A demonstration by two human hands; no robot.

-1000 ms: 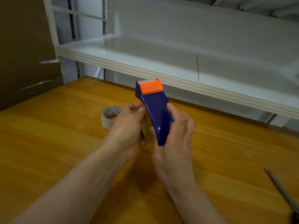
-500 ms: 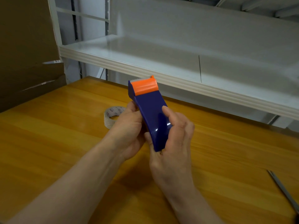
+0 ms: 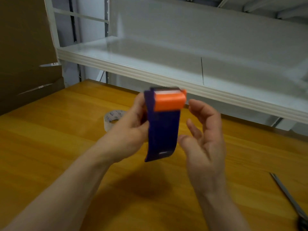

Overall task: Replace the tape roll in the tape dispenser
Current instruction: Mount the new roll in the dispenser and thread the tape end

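Note:
A dark blue tape dispenser point(image 3: 162, 130) with an orange cutter end point(image 3: 169, 100) is held upright above the wooden table, slightly blurred. My left hand point(image 3: 131, 130) grips its left side. My right hand point(image 3: 204, 135) hovers just to the right of it with fingers spread, apart from the dispenser. A clear tape roll point(image 3: 112, 118) lies flat on the table behind my left hand, partly hidden by it. Whether a roll sits inside the dispenser is hidden.
The orange-brown wooden table point(image 3: 50, 147) spreads all around. A white metal shelf point(image 3: 166, 75) overhangs the table's far edge. Brown cardboard point(image 3: 25, 55) stands at the left. Scissors point(image 3: 290, 199) lie near the right edge.
My right hand has let go of the dispenser and opened to its right. The dispenser has turned so its back faces me, held by my left hand alone.

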